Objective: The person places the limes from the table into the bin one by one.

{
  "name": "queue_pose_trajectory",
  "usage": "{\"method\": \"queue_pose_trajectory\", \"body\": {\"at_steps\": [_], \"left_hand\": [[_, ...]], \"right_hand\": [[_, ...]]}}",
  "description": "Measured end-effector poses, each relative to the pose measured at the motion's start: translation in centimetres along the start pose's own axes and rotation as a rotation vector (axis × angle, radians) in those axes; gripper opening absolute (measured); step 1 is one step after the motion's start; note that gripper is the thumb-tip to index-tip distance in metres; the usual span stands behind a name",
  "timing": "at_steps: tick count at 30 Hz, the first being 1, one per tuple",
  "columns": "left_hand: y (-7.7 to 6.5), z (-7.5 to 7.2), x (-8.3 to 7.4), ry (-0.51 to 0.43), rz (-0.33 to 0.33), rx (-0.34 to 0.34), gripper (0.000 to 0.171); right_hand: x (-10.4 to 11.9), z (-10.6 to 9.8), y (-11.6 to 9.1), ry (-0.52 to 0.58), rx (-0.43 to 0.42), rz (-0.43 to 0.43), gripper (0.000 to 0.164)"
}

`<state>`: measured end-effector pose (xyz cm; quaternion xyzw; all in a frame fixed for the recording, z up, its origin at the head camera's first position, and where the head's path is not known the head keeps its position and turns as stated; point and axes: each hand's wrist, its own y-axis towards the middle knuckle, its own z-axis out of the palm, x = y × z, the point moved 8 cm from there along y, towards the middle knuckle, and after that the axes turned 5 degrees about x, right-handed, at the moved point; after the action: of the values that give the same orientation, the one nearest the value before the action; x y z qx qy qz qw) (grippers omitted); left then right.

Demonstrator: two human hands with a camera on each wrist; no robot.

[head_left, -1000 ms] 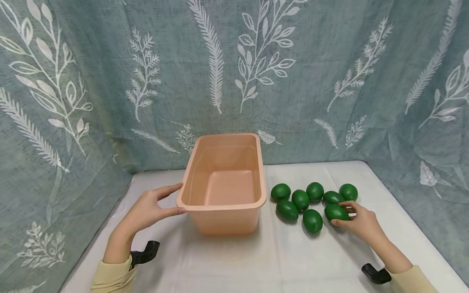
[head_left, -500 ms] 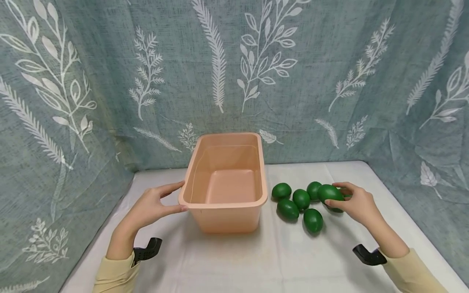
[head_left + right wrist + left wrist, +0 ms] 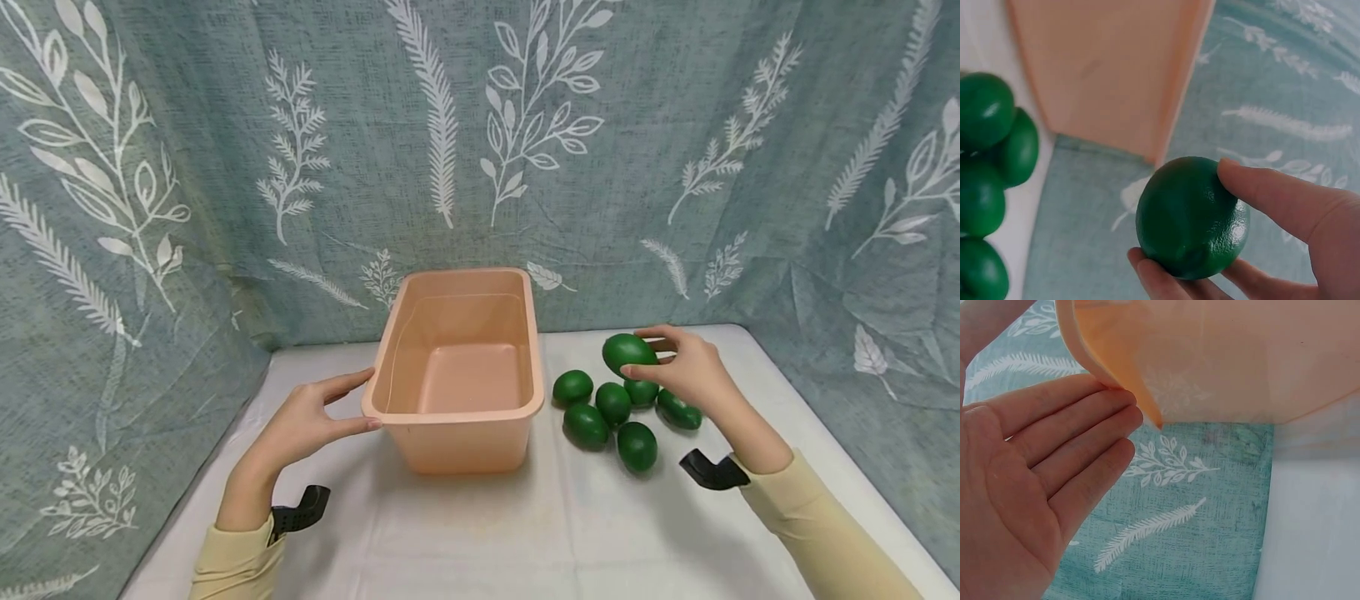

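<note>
Pinched between the thumb and fingers of my right hand (image 3: 693,367) is a glossy dark green lime (image 3: 628,353), held above the table. Close up in the right wrist view, this lime (image 3: 1191,215) has the thumb on one side and fingers underneath. Several more limes (image 3: 585,426) lie grouped on the table below, to the right of a peach-coloured plastic tub (image 3: 461,446). My left hand (image 3: 300,425) has its fingers and thumb straight, touching the tub's near left corner. In the left wrist view its fingers (image 3: 1085,419) lie against the rim. Nothing shows inside the tub.
A white cloth (image 3: 465,533) covers the table. Behind and along both sides hangs a blue-green fabric (image 3: 352,167) with white leaf prints. A black wrist camera (image 3: 300,510) sits on the left wrist, another (image 3: 712,469) on the right.
My right hand has lifted a lime from the right side of the group and carried it up and leftward over the others. The left hand stays at the tub's corner.
</note>
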<state>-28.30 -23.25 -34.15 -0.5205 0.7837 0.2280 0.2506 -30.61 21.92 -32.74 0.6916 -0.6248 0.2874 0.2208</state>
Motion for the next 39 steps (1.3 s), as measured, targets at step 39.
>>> {"method": "queue_pose_trajectory", "body": {"at_steps": [39], "left_hand": [[0.0, 0.0, -0.1, -0.029, 0.002, 0.014, 0.075]], "right_hand": [[16.7, 7.0, 8.6, -0.093, 0.286, -0.128, 0.06]]}}
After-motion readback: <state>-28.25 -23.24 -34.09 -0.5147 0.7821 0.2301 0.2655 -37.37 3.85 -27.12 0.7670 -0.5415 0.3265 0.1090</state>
